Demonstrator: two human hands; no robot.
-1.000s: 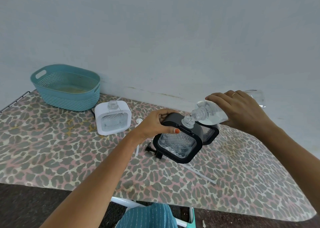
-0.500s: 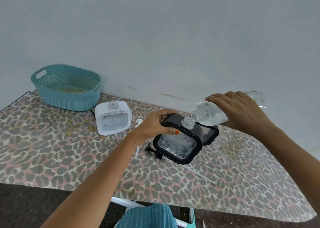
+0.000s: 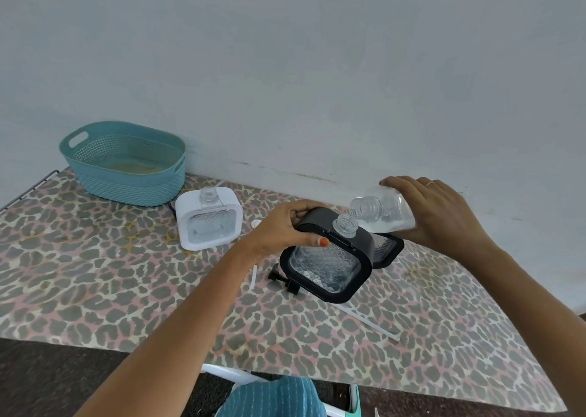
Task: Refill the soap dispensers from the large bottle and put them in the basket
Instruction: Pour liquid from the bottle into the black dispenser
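Black soap dispenser (image 3: 329,264) sits at mid-frame, lifted off the leopard-print table (image 3: 95,289) and tilted. The left hand (image 3: 282,229) grips its upper left corner, fingers curled over the top and thumb on the front rim. Its open neck points up and to the right. Under it on the table lie a black pump head (image 3: 279,278) and a clear tube (image 3: 371,321). Right of centre, the right hand (image 3: 440,213) wraps its fingers over the large bottle (image 3: 383,215), tipped with its mouth just beside the neck; contact cannot be told. A second black dispenser (image 3: 388,250) stands behind. Further left stands a white dispenser (image 3: 209,223), uncapped. The teal basket (image 3: 126,166) is at the upper left, against the wall.
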